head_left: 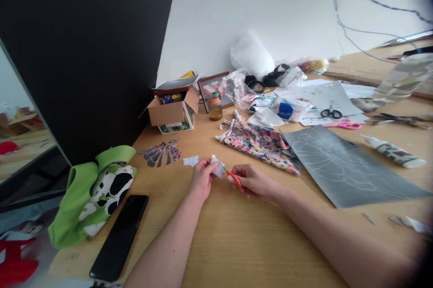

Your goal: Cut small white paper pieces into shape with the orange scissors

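Pinched in my left hand (203, 178) is a small whitish piece (217, 169), paper or cloth, I cannot tell which. My right hand (249, 179) grips small orange-handled scissors (234, 178), whose blades meet the edge of that piece. Another pale scrap (191, 160) lies on the table just left of my left hand. Farther left, cut strips of floral and grey material (161, 153) are laid out in a fan. Beyond my right hand rests a folded floral cloth (260, 146).
A grey sheet with white curved lines (341, 166) lies on the right, near a glue bottle (394, 151) and pink scissors (344, 124). At left are a black phone (120, 237) and a green panda-patterned cloth item (94, 195). An open carton (172, 112) and jar (215, 106) stand behind.
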`<state>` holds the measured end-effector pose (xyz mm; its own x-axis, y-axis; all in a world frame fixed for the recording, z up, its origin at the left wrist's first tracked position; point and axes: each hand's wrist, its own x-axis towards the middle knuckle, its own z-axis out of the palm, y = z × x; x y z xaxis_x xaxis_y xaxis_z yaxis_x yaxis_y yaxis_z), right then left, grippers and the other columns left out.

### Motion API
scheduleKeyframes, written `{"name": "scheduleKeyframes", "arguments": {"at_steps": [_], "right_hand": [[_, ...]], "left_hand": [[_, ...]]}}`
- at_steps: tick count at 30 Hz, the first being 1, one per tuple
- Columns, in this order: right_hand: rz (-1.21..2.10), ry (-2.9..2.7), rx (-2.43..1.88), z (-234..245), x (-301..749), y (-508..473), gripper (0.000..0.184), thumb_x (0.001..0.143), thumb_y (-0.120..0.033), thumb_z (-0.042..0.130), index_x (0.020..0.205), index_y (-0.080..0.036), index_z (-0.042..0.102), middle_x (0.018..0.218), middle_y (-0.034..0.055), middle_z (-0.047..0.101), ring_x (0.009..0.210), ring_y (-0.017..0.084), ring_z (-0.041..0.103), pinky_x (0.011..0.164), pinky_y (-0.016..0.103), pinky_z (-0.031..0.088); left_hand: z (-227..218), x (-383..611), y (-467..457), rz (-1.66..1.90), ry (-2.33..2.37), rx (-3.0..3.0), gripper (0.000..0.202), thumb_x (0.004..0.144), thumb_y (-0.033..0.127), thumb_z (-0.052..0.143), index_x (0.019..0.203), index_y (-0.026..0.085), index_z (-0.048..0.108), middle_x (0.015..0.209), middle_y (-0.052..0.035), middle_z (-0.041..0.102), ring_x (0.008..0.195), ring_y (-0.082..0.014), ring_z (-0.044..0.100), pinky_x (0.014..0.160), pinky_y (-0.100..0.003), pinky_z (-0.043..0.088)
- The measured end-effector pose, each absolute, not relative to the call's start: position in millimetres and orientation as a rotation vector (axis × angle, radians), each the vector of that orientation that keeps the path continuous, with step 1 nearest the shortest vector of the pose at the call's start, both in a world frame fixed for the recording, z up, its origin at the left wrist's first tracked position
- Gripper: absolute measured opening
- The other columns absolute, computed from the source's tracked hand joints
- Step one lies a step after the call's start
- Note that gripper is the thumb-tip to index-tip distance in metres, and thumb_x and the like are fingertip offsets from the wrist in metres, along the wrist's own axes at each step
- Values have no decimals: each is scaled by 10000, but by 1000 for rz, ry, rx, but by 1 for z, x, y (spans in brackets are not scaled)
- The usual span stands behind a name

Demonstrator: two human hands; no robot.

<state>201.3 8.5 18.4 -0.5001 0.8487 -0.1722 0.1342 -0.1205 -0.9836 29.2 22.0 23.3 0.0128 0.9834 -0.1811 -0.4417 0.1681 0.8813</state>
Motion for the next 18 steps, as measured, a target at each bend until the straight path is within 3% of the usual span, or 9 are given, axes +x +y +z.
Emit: {"name": "scheduleKeyframes", "arguments": {"at_steps": [10, 18], "right_hand": [[1718, -1565, -1108, 28, 202, 5, 533, 680, -665, 700, 717, -160, 531, 620, -36, 541, 414, 53, 439, 370, 187, 357], [1720, -1544, -1111, 27, 202, 6, 506, 664, -625, 731, 699, -165, 526, 601, -40, 537, 408, 52, 434, 362, 181, 355]], "left_hand": [[25, 29, 21, 1290, 992, 760, 299, 467, 263, 836, 634, 128, 627, 591, -8, 643, 535, -102, 549, 542, -228, 421], [25, 26, 22, 1291, 991, 796, 298, 478, 225, 829, 676, 133, 626, 625, -8, 646, 558, -108, 560, 565, -236, 434]]}}
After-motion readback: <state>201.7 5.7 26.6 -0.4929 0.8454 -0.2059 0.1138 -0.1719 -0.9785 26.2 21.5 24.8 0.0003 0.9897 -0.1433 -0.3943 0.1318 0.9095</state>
